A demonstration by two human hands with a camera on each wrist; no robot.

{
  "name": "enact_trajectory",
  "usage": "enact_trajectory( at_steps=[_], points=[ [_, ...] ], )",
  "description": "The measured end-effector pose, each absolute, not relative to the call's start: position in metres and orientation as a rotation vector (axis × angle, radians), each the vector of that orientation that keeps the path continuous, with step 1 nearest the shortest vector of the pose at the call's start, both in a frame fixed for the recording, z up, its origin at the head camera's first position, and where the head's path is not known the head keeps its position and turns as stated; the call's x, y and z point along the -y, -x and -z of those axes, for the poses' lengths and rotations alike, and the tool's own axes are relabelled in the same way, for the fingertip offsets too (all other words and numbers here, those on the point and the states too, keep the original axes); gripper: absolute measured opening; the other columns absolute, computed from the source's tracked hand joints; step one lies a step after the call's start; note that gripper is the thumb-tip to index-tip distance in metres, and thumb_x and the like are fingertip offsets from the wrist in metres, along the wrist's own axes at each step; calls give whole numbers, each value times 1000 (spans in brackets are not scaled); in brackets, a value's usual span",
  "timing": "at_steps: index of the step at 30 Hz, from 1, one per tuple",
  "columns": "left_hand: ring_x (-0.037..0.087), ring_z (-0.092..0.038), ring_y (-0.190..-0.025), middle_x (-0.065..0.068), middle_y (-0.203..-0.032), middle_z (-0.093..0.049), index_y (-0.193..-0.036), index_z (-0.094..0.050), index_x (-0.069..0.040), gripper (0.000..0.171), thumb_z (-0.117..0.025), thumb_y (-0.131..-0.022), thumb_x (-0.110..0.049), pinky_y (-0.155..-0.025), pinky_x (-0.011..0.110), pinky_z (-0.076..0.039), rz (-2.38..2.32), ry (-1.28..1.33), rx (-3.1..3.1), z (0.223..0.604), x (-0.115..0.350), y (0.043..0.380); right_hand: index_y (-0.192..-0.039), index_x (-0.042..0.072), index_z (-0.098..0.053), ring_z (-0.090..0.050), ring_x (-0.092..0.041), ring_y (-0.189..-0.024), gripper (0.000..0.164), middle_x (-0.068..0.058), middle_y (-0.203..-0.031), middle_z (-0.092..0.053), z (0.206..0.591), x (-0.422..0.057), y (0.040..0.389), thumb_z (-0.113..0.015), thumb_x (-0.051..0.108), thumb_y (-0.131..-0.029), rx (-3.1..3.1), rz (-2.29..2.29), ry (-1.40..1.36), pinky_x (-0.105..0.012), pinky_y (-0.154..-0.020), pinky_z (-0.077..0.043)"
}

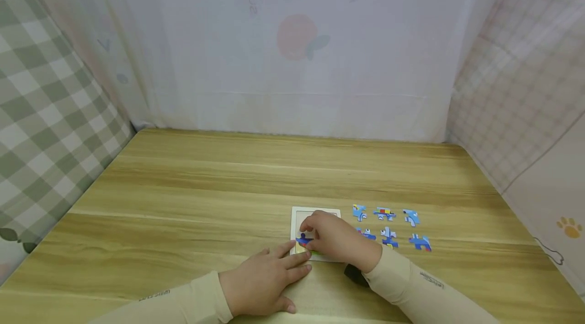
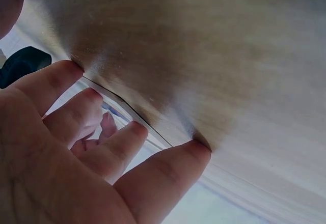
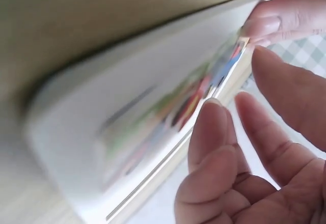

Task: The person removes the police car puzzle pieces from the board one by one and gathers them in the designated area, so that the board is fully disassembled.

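A white square puzzle frame [image 1: 293, 220] lies on the table in front of me. Blue puzzle pieces [image 1: 303, 240] fill part of its near side. My left hand [image 1: 265, 283] lies spread at the frame's lower left, and its fingertips touch the frame's near edge. Bent over the frame is my right hand [image 1: 335, 237], its fingertips at the inserted pieces. In the right wrist view its fingers [image 3: 208, 127] and thumb stand apart, and no piece shows between them. The right hand hides much of the frame's right part in the head view.
To the right of the frame, several loose puzzle pieces [image 1: 384, 213] lie in two rows on the wooden table [image 1: 183, 202]. A dark device [image 1: 355, 276] sits under the right wrist. Fabric curtains [image 1: 292, 110] enclose the back and both sides.
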State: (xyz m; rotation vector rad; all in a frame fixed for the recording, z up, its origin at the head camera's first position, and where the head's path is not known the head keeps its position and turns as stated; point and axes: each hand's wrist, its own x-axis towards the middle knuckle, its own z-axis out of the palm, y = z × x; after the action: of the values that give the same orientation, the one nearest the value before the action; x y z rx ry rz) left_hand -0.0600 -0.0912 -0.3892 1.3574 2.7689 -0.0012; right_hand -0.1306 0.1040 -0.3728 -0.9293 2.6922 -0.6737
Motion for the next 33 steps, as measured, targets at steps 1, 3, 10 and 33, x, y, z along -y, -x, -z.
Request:
enact_trajectory(
  at_steps=[1,3,10,33],
  points=[
    [26,-38,-137,-6,-150,-41,-142,-50,-24,68,-63,-85,-57,-84,46,-52,-2,-1357,-2769,389,91,60,-95,4,-69,-56,-14,-78,20,-1,-87,-62,373,-102,131,-77,2,-77,-2694,648,924,-34,-72,-50],
    [26,-37,-138,-5,-150,-41,-142,-50,-23,68,-62,-85,-57,-84,46,-52,-7,-1362,-2769,390,91,60,-95,3,-70,-56,-14,-77,19,-2,-87,-61,373,-98,132,-77,4,-78,-2694,602,926,-35,-74,-50],
    [27,-38,-137,-5,-151,-41,-142,-50,-23,69,-63,-84,-57,-83,46,-53,-9,-1377,-2778,390,91,60,-88,1,-69,-51,-13,-72,11,-3,-81,-59,368,-92,134,-75,2,-79,-2688,522,939,-31,-68,-48],
    [35,-39,-135,-8,-150,-40,-142,-50,-24,68,-62,-85,-56,-82,48,-53,49,-1369,-2733,387,88,56,-81,9,-52,-47,-14,-65,23,1,-68,-49,368,-88,134,-74,1,-81,-2600,661,787,-30,-60,-40]
  ],
)
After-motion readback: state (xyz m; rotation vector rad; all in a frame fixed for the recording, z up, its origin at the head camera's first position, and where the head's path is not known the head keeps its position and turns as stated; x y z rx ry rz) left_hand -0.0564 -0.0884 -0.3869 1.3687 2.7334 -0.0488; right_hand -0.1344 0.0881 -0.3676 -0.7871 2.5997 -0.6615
